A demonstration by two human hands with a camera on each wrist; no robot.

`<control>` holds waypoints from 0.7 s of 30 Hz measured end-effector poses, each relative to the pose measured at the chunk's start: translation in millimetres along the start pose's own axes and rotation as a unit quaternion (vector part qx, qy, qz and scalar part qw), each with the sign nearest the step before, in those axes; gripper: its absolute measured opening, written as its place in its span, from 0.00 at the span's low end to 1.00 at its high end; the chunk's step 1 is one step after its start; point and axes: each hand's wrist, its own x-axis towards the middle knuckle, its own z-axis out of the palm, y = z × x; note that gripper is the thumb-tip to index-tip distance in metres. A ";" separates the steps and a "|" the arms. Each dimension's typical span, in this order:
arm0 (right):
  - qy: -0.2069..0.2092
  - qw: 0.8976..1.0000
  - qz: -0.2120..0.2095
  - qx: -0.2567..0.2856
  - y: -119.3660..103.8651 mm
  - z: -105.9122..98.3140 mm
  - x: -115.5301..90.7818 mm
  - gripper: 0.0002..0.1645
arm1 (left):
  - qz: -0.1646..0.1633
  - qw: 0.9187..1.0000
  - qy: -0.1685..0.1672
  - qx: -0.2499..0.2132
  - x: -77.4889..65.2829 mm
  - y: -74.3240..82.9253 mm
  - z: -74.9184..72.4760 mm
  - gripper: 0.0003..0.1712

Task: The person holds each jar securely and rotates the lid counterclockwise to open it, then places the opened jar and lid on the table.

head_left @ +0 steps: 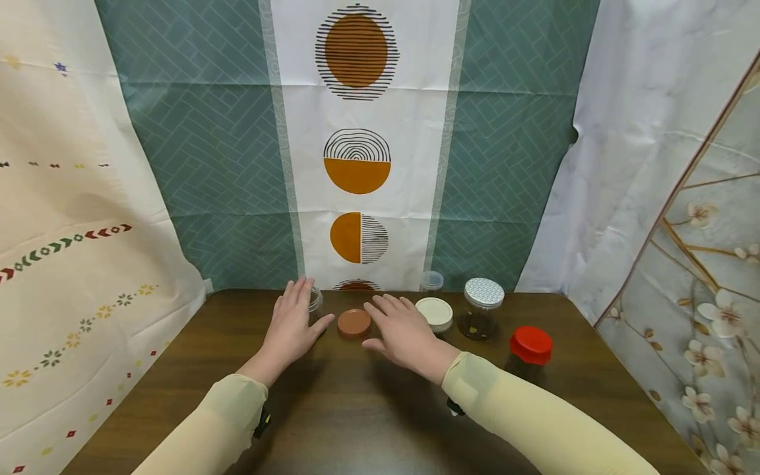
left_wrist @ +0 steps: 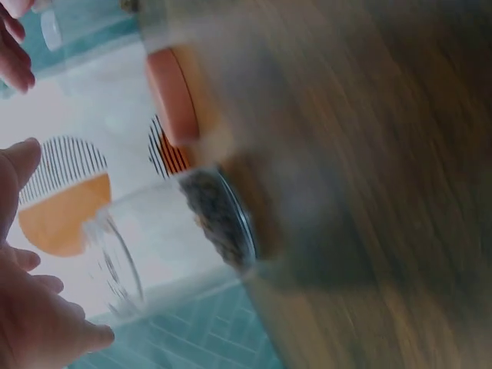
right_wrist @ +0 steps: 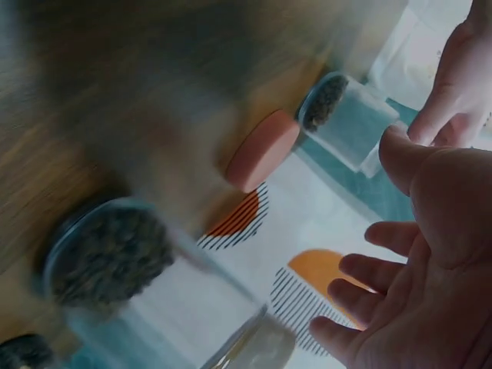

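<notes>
My left hand (head_left: 289, 328) is held over the table with its fingers extended, beside a clear jar (head_left: 316, 302) partly hidden behind it. In the left wrist view this jar (left_wrist: 165, 238) has no lid on and holds a layer of dark, coarse bits at its bottom. A brown-orange lid (head_left: 354, 324) lies on the table between the two hands. My right hand (head_left: 410, 335) hovers right of that lid, fingers spread and holding nothing. Close beside it stands a jar with a cream lid (head_left: 435, 313); dark bits fill part of a jar (right_wrist: 115, 254) in the right wrist view.
Farther right stand a jar with a patterned white lid (head_left: 482, 307) and one with a red lid (head_left: 530, 346). A small clear-lidded container (head_left: 431, 282) is at the back. Patterned cloths (head_left: 225, 152) hang behind and beside the wooden table (head_left: 350, 422).
</notes>
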 end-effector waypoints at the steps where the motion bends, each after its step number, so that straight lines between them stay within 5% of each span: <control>1: 0.002 1.000 0.002 0.002 3.3 0.2 -3.4 0.46 | 0.005 1.000 -0.002 0.001 -0.6 3.1 1.2 0.56; 21: 0.068 0.997 0.033 0.023 55.1 -5.4 -68.0 0.49 | 0.084 0.996 -0.015 -0.039 -8.7 44.1 31.4 0.53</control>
